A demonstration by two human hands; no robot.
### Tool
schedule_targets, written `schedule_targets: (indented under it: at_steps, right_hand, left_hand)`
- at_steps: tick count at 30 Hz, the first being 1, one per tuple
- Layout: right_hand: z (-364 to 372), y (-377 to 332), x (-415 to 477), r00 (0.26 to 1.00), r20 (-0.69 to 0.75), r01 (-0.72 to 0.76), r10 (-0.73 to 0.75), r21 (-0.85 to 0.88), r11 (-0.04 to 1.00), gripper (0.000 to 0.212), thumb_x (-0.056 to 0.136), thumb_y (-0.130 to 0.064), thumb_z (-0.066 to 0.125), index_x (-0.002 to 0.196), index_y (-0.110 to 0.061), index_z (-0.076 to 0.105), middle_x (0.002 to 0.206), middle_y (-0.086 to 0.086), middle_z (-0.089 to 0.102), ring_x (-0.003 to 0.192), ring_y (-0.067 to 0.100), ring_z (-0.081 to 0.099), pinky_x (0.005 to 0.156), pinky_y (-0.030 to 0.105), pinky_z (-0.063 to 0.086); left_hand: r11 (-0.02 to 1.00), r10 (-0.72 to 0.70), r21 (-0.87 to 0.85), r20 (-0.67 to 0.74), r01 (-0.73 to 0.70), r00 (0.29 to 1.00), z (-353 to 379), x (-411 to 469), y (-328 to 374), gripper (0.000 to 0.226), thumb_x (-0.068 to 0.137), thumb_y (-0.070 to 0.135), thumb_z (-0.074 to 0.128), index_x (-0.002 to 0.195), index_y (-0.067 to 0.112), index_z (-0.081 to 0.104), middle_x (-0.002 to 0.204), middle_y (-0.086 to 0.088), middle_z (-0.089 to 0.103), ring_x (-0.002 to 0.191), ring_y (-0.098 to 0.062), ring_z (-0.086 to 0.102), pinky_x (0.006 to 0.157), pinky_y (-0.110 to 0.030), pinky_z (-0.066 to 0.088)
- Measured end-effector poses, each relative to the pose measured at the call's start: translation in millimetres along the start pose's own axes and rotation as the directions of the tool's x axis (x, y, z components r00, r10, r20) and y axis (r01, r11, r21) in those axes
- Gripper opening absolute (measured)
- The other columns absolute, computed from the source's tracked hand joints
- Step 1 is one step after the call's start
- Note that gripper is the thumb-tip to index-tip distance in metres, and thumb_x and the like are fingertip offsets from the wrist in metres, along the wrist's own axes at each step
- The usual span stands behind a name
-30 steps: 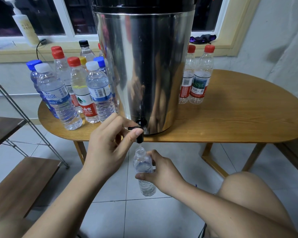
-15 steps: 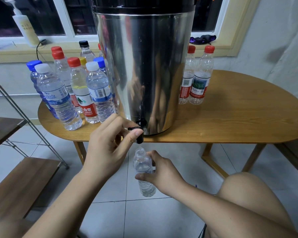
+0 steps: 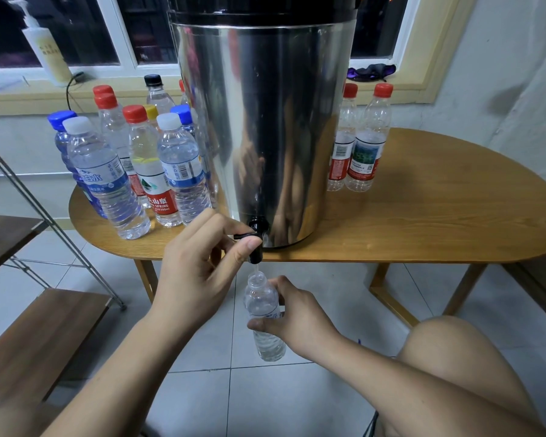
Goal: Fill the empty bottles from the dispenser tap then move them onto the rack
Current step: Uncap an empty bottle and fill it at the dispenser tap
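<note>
Filling step. Left hand (image 3: pixel 202 275) pinches the tap lever (image 3: pixel 246 236) on the dispenser (image 3: pixel 265 121). Right hand (image 3: pixel 297 320) grips an uncapped bottle (image 3: pixel 260 302) below the worktop (image 3: pixel 423 222) edge, mouth just under the spout. A thin stream seems to run in; fill level unclear. Next, probably: release the lever when the bottle is full, then carry it left to the rack (image 3: pixel 38 342).

L hand (image 3: pixel 199 272) raised, thumb-finger pinch — R hand (image 3: pixel 297 316) lower, fingers curled in grip.
</note>
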State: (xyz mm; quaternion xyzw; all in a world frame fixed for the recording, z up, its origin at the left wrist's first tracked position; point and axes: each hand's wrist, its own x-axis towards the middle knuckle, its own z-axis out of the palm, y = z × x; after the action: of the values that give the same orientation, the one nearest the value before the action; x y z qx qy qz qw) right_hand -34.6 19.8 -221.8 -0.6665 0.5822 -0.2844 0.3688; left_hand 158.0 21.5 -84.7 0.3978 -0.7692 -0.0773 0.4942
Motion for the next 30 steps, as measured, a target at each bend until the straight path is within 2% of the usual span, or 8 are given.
schedule_targets:
  at_steps: [4, 8, 14, 30]
  right_hand:
    - [0.0, 0.1, 0.0, 1.0, -0.002, -0.007, 0.007, 0.006, 1.0, 0.06, 0.073, -0.06, 0.091, 0.117, -0.043, 0.053, 0.111, -0.021, 0.072, 0.105, 0.001, 0.068, 0.093, 0.04, 0.06]
    - [0.7, -0.6, -0.1, 1.0, -0.001, -0.007, 0.007, 0.004, 1.0, 0.061, 0.073, -0.06, 0.09, 0.118, -0.043, 0.053, 0.112, -0.021, 0.071, 0.106, 0.001, 0.068, 0.094, 0.039, 0.06]
    - [0.8, 0.3, -0.1, 1.0, -0.012, -0.007, 0.007, 0.014, 1.0, 0.06, 0.073, -0.058, 0.092, 0.118, -0.042, 0.055, 0.111, -0.022, 0.072, 0.107, 0.0, 0.067, 0.094, 0.038, 0.059]
    - [-0.6, -0.3, -0.4, 1.0, -0.002, -0.006, 0.006, 0.009, 1.0, 0.059, 0.076, -0.057, 0.092, 0.119, -0.044, 0.054, 0.114, -0.023, 0.07, 0.108, -0.001, 0.067, 0.095, 0.036, 0.06]
  left_hand:
    - [1.0, 0.011, -0.011, 0.0, -0.011, 1.0, -0.5, 0.4, 1.6, 0.011, 0.102, 0.029, 0.07, 0.094, 0.023, 0.068, 0.09, 0.009, 0.061, 0.079, -0.005, 0.06, 0.068, -0.017, 0.042]
    - [1.0, -0.001, -0.009, 0.003, 0.001, 1.0, -0.1, -0.1, 0.4, 0.015, 0.102, 0.029, 0.07, 0.095, 0.016, 0.071, 0.09, 0.007, 0.062, 0.08, -0.006, 0.061, 0.068, -0.019, 0.044]
    - [0.999, 0.024, -0.029, -0.012, -0.025, 1.0, 0.2, 1.6, 2.7, 0.012, 0.102, 0.029, 0.07, 0.095, 0.032, 0.061, 0.088, 0.006, 0.062, 0.077, -0.002, 0.059, 0.069, -0.013, 0.039]
    - [0.999, 0.024, -0.025, -0.006, -0.024, 1.0, -0.3, 1.1, 1.9, 0.013, 0.101, 0.028, 0.072, 0.095, 0.031, 0.061, 0.088, 0.007, 0.062, 0.078, -0.002, 0.06, 0.07, -0.012, 0.039]
